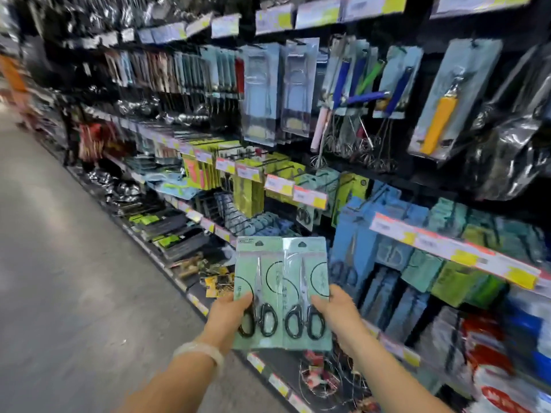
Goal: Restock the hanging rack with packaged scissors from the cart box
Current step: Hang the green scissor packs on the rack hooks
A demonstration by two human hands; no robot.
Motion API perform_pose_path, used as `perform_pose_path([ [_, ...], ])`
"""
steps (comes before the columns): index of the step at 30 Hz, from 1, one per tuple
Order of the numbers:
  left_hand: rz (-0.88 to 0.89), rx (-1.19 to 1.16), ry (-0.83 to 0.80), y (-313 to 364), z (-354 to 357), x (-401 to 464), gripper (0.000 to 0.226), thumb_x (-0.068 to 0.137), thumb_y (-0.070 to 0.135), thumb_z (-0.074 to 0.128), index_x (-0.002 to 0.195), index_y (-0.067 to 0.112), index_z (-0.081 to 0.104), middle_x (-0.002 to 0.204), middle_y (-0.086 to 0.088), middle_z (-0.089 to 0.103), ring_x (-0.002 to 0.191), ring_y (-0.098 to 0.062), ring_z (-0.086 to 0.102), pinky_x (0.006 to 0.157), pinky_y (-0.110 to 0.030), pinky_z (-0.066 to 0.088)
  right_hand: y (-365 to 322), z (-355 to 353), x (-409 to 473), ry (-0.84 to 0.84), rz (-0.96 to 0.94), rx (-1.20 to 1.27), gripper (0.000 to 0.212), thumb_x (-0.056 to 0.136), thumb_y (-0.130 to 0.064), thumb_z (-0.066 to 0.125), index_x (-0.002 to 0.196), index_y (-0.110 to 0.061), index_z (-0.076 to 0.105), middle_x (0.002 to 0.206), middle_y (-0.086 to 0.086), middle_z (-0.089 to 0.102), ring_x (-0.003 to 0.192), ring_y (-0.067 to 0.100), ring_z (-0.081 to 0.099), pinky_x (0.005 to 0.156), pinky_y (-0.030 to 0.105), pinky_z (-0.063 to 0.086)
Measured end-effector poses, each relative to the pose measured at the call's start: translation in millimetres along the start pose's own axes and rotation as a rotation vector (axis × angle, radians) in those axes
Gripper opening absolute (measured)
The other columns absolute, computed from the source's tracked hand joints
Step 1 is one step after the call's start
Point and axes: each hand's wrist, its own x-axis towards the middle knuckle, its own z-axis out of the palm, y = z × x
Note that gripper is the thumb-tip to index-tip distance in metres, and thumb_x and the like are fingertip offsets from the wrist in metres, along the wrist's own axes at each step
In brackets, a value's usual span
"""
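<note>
left hand (231,315) pinches the left scissors pack (258,293) at its lower edge, thumb on front; right hand (335,312) grips the right scissors pack (307,293) the same way. both packs upright, side by side and overlapping at the middle, the hanging rack (328,162) at twelve o'clock beyond them.

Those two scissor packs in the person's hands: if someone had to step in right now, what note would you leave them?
Left hand grips the left scissor pack by its lower edge.
Right hand grips the right scissor pack the same way.
Both packs are held side by side, upright, in front of the hanging rack, not yet on a hook.
The cart box is out of view.
Done: two packs fetched.
Left: likely find the matching hook, slip each pack's top hole onto it, then fetch more.
</note>
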Motion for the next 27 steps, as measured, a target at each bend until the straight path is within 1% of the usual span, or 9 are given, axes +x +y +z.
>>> perform_pose_path([
  [5, 0.022, 0.038, 0.005, 49.0, -11.4, 82.0, 0.013, 0.091, 0.013, 0.061, 0.079, 0.012, 0.065, 0.081, -0.009, 0.071, 0.086, -0.030, 0.066, 0.094, -0.049, 0.051, -35.8, 35.9, 87.4, -0.021, -0.012, 0.036, 0.017, 0.093, -0.014, 0.054, 0.110, -0.012, 0.054, 0.105, 0.002, 0.060, 0.092, 0.019, 0.058, 0.085, 0.033, 0.047],
  [9, 0.004, 0.070, -0.035, 60.8, -24.6, 140.8, 0.015, 0.091, 0.016, 0.061, 0.078, 0.011, 0.064, 0.089, -0.016, 0.071, 0.087, -0.032, 0.066, 0.093, -0.054, 0.050, -42.2, 59.0, 141.1, -0.016, 0.067, 0.015, 0.022, 0.092, -0.016, 0.055, 0.113, -0.010, 0.053, 0.113, 0.007, 0.060, 0.103, 0.025, 0.059, 0.096, 0.042, 0.048],
  [12, -0.035, 0.106, -0.062, 59.6, -32.7, 180.9, 0.018, 0.089, 0.018, 0.062, 0.074, 0.008, 0.059, 0.086, -0.015, 0.066, 0.082, -0.028, 0.061, 0.087, -0.049, 0.051, -42.0, 74.2, 173.0, 0.031, 0.138, 0.010, 0.030, 0.092, -0.015, 0.054, 0.120, -0.004, 0.052, 0.119, 0.014, 0.059, 0.108, 0.031, 0.057, 0.095, 0.039, 0.047],
  [14, -0.061, 0.122, -0.085, 61.3, -35.2, 209.2, 0.015, 0.086, 0.025, 0.064, 0.084, 0.010, 0.065, 0.096, -0.014, 0.072, 0.093, -0.032, 0.066, 0.092, -0.053, 0.051, -45.0, 80.8, 195.6, 0.079, 0.166, 0.008, 0.025, 0.091, -0.012, 0.054, 0.114, 0.000, 0.053, 0.120, 0.021, 0.058, 0.108, 0.034, 0.057, 0.089, 0.036, 0.046],
  [16, -0.082, 0.159, -0.127, 65.4, -35.3, 238.1, 0.020, 0.082, 0.033, 0.066, 0.092, 0.015, 0.067, 0.098, -0.012, 0.073, 0.098, -0.035, 0.066, 0.093, -0.056, 0.050, -53.9, 86.6, 213.4, 0.128, 0.176, 0.014, 0.022, 0.090, -0.014, 0.054, 0.110, -0.004, 0.052, 0.120, 0.018, 0.058, 0.104, 0.032, 0.058, 0.092, 0.041, 0.047],
  [18, -0.094, 0.187, -0.187, 74.8, -35.3, 263.8, 0.021, 0.083, 0.032, 0.066, 0.096, 0.015, 0.067, 0.100, -0.012, 0.073, 0.100, -0.035, 0.065, 0.095, -0.056, 0.048, -59.9, 92.4, 234.4, 0.180, 0.166, 0.037, 0.033, 0.089, -0.021, 0.057, 0.117, -0.005, 0.052, 0.123, 0.014, 0.057, 0.106, 0.030, 0.058, 0.093, 0.042, 0.047],
  [22, -0.043, 0.284, -0.297, 104.1, -33.7, 305.0, 0.039, 0.080, 0.036, 0.067, 0.108, 0.009, 0.065, 0.106, -0.011, 0.072, 0.104, -0.033, 0.065, 0.097, -0.053, 0.049, -77.8, 102.3, 260.5, 0.321, 0.141, 0.149, 0.026, 0.091, -0.018, 0.055, 0.116, -0.008, 0.055, 0.112, 0.009, 0.063, 0.090, 0.021, 0.058, 0.077, 0.033, 0.046],
  [25, -0.045, 0.331, -0.363, 121.3, -32.4, 322.0, 0.023, 0.091, 0.025, 0.060, 0.104, 0.007, 0.062, 0.099, -0.012, 0.072, 0.097, -0.031, 0.067, 0.094, -0.050, 0.051, -80.1, 111.8, 267.3, 0.396, 0.190, 0.202, 0.045, 0.093, -0.021, 0.054, 0.134, -0.007, 0.044, 0.124, 0.008, 0.057, 0.105, 0.026, 0.055, 0.086, 0.035, 0.045],
  [27, -0.064, 0.336, -0.410, 127.5, -30.0, 328.5, 0.020, 0.092, 0.026, 0.059, 0.103, 0.010, 0.062, 0.100, -0.012, 0.072, 0.097, -0.031, 0.067, 0.092, -0.051, 0.052, -77.1, 117.6, 268.2, 0.414, 0.210, 0.227, 0.049, 0.094, -0.022, 0.053, 0.138, -0.005, 0.039, 0.128, 0.003, 0.051, 0.116, 0.028, 0.050, 0.090, 0.033, 0.042],
])
